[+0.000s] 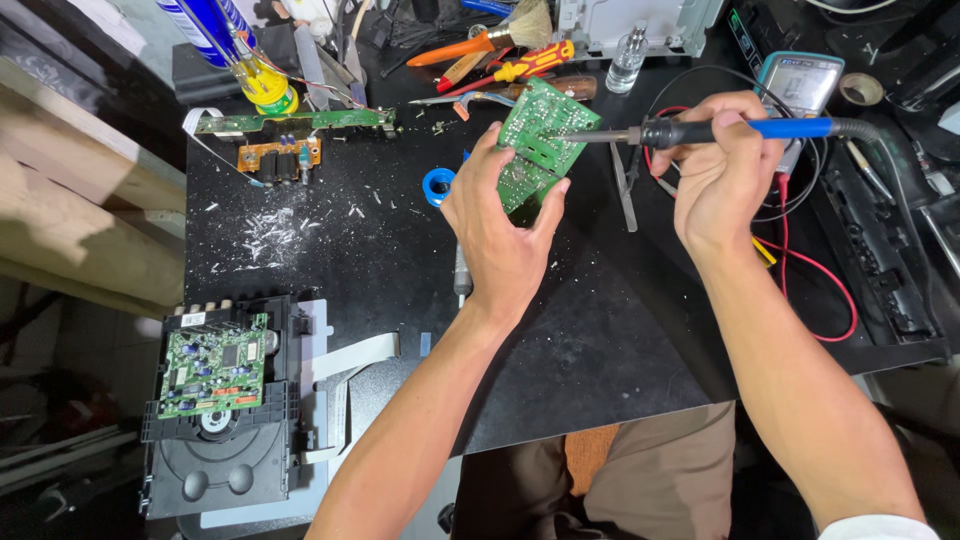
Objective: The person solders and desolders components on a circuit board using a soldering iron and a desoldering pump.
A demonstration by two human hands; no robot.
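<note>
My left hand (pixel 497 225) holds a green circuit board (pixel 540 135) tilted up over the black mat (pixel 380 250), solder side toward me. My right hand (pixel 722 170) grips a soldering iron (pixel 690 130) with a black and blue handle. Its metal tip rests on the board's upper right part. The iron's cable runs off to the right. A blue solder spool (pixel 437 186) lies just left of my left hand.
A long green board with an orange connector board (pixel 285 135) lies at the back left. A disc drive mechanism with a green board (pixel 215 395) sits at the front left. Tweezers (pixel 625 190), a multimeter (pixel 800 85) with red and black leads, screwdrivers, a brush and a small bottle crowd the back.
</note>
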